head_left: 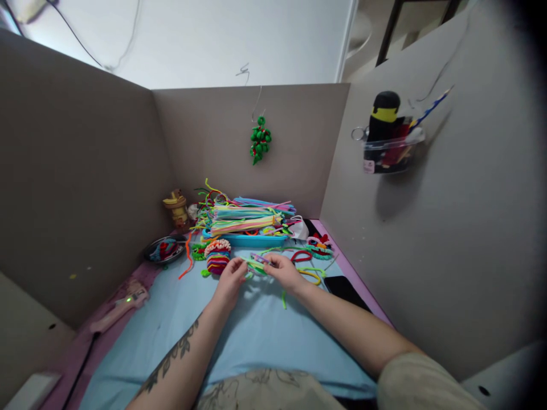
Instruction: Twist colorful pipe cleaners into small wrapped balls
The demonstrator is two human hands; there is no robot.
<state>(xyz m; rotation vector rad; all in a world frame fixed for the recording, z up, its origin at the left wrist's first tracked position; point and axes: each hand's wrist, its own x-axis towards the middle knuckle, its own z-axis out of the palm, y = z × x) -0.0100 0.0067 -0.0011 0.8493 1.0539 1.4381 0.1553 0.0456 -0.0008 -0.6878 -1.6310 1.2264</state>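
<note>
Both hands meet over the blue cloth, in front of a tray. Between them are green and purple pipe cleaners (pixel 255 264). My left hand (pixel 233 277) pinches their left end with thumb and forefinger. The fingers of my right hand (pixel 282 270) close on their right end, where a purple strand crosses the green ones. Just left of my left hand sits a striped, multicoloured pipe-cleaner piece (pixel 218 259) with a peach top. To the right of my right hand lie a bent yellow pipe cleaner (pixel 314 275) and a red loop (pixel 301 256).
Bundles of pastel pipe cleaners (pixel 245 219) fill a blue tray (pixel 256 241) at the back. A bowl (pixel 147 250) stands left, a glue gun (pixel 123 307) nearer me, and a black phone (pixel 345 290) right. Grey panels (pixel 252 102) enclose three sides; a plastic holder (pixel 387 154) hangs on the right one.
</note>
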